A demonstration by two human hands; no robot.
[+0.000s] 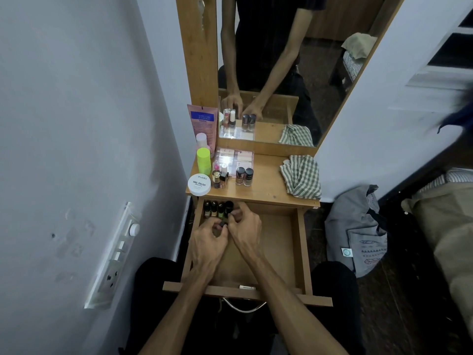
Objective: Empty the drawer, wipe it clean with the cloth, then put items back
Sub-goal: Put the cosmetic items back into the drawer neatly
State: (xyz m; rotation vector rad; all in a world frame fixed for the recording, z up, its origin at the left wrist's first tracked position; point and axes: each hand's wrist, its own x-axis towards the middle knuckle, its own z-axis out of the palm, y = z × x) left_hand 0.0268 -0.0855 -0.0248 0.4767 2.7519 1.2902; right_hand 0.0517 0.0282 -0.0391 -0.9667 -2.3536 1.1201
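Observation:
The wooden drawer [302, 242] stands pulled open below the dressing table top [266, 185]. A row of small nail polish bottles [217, 208] stands in its far left corner. Both hands reach into that corner: my left hand [207, 242] and my right hand [244, 230] pinch dark-capped bottles [223, 224] just in front of the row. The green checked cloth [302, 176] lies crumpled on the table top at the right. More bottles [244, 176], a clear case [234, 157], a white round tub [199, 185] and a green-capped bottle [204, 160] stand on the top.
A mirror [294, 60] rises behind the table top. A wall with a switch panel [112, 254] is close on the left. A grey bag [358, 231] sits on the floor at the right. My knees flank the drawer's front and its metal handle [243, 307].

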